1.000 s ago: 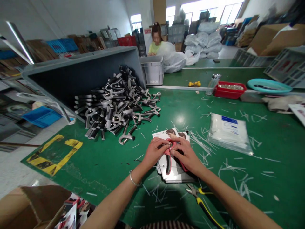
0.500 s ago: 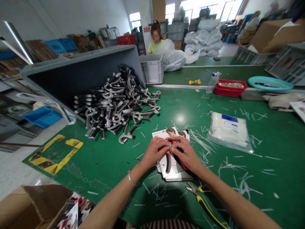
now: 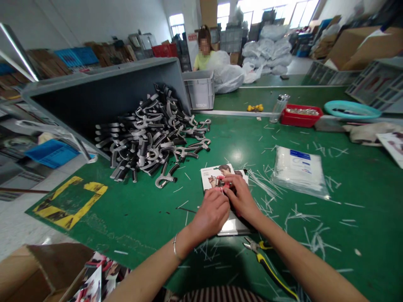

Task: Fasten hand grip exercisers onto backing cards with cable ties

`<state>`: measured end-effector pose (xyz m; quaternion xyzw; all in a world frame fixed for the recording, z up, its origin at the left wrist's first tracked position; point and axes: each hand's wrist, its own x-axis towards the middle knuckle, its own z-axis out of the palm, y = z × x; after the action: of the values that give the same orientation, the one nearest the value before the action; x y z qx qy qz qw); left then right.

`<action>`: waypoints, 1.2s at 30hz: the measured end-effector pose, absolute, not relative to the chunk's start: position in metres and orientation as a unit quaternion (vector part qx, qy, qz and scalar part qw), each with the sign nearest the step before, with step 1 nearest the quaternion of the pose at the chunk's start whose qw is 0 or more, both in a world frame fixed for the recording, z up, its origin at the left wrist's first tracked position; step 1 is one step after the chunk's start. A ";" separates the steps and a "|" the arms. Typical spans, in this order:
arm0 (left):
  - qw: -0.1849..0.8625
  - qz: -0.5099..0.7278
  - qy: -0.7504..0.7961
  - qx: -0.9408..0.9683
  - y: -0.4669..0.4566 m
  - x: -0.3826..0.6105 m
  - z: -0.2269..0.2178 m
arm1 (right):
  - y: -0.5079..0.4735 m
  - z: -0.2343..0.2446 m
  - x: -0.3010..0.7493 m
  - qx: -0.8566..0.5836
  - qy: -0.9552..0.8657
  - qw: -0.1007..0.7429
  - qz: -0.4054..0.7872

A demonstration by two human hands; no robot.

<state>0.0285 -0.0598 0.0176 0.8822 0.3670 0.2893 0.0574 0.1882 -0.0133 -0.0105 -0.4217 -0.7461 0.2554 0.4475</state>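
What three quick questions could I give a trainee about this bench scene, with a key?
1. Which wrist wears the thin bracelet: that of the left hand or of the right hand?
2. True or false: the yellow-and-black pliers are in the right hand.
3. What are both hands on?

Key:
1. The left.
2. False: they lie on the green mat.
3. The red-handled hand grip on a printed card.
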 end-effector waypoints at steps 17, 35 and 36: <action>0.092 0.171 0.583 0.789 -0.098 0.000 0.017 | -0.067 0.033 0.189 -0.356 -0.928 0.105 -0.039; 0.242 0.351 0.501 0.753 -0.083 -0.006 0.024 | -0.047 0.026 0.187 -0.356 -0.855 0.267 0.265; 0.256 0.361 0.496 0.747 -0.083 -0.005 0.023 | -0.047 0.023 0.188 -0.367 -0.850 0.273 0.262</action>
<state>-0.0047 -0.0828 0.0233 0.7474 0.4960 0.3605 0.2556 0.1879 -0.0474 0.0230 -0.3666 -0.8499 0.2622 0.2731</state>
